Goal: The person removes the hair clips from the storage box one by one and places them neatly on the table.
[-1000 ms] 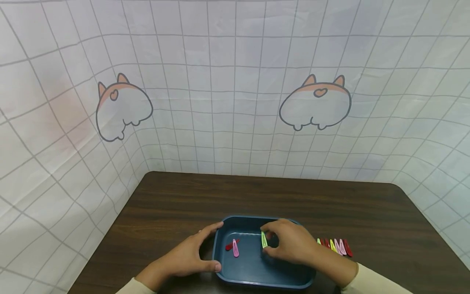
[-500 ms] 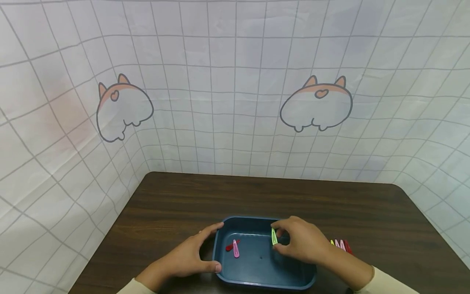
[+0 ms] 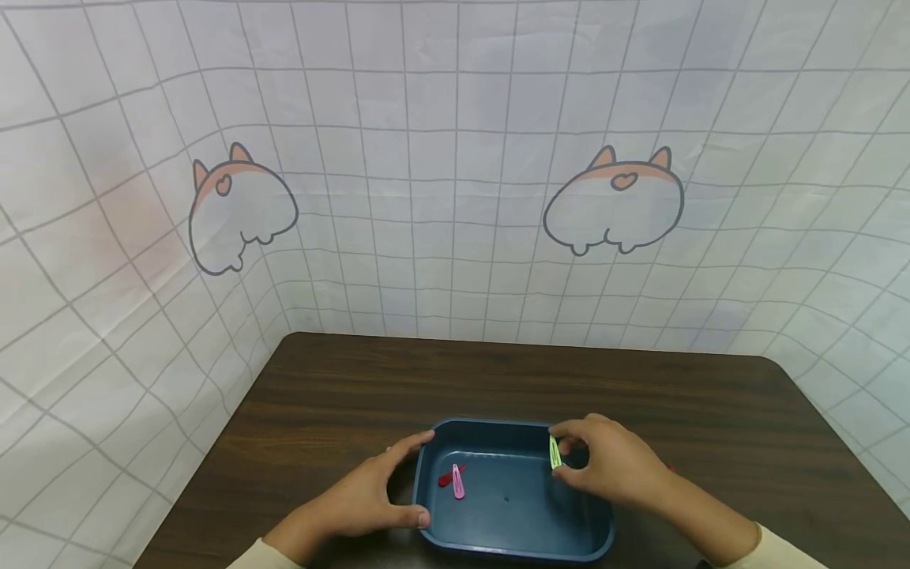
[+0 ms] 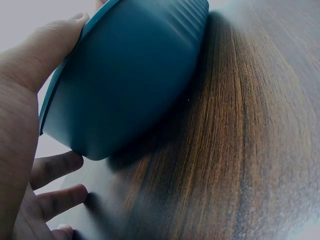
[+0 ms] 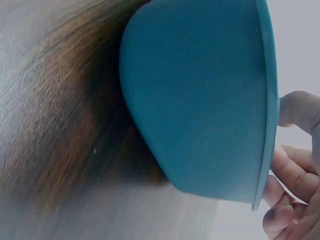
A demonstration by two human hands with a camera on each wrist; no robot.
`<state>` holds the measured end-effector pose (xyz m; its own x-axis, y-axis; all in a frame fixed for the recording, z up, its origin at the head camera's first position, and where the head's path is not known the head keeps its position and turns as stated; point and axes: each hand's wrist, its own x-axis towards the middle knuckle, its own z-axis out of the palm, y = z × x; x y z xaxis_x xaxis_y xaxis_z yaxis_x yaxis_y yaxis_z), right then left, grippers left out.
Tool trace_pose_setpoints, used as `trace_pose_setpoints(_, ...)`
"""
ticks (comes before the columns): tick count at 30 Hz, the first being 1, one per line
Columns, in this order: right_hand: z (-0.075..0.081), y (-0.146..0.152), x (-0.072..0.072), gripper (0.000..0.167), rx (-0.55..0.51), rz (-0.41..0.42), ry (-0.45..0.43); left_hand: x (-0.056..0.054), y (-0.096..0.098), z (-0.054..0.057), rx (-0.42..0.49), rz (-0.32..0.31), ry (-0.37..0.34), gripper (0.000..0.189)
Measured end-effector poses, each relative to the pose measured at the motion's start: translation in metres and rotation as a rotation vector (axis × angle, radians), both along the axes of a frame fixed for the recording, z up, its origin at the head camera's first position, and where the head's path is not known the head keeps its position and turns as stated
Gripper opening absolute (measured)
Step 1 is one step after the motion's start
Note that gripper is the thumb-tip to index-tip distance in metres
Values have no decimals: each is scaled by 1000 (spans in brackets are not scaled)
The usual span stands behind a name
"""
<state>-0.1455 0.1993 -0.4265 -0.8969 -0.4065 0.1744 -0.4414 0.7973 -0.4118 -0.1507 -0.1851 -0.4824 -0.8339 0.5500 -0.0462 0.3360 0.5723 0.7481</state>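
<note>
A blue rectangular tray stands on the table in front of me. My left hand is spread along its left end, index fingertip at the far corner and thumb at the rim. In the left wrist view the thumb lies against the tray's edge. Over the right part of the tray, my right hand pinches a light green hair clip between thumb and fingers. Inside the tray at left, a pink hair clip lies across a red hair clip.
A red tip shows beyond the right wrist, on the tabletop; the wrist hides whatever lies around it. The dark wooden table ends at a white grid-patterned curtain behind and at both sides.
My right hand has moved right with the green hair clip, toward the tray's right end. Its wrist now covers nearly all of the row of clips seen earlier. The left hand stays put.
</note>
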Motion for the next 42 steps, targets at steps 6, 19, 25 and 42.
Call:
trace_pose_setpoints(6,1,11,0,47,-20,-10,-37,0,-1,1,0,-1,0,95)
trace_pose_setpoints(19,7,35,3,48,-57,-19,-58,0,0,1,-5,-1,3,96)
trace_pose_setpoints(25,7,47,5,47,-65,-41,-62,1,1,3,-5,-2,3,96)
trace_pose_setpoints(42,1,80,10,52,-76,-9,-48,0,-1,1,-4,-13,8,97)
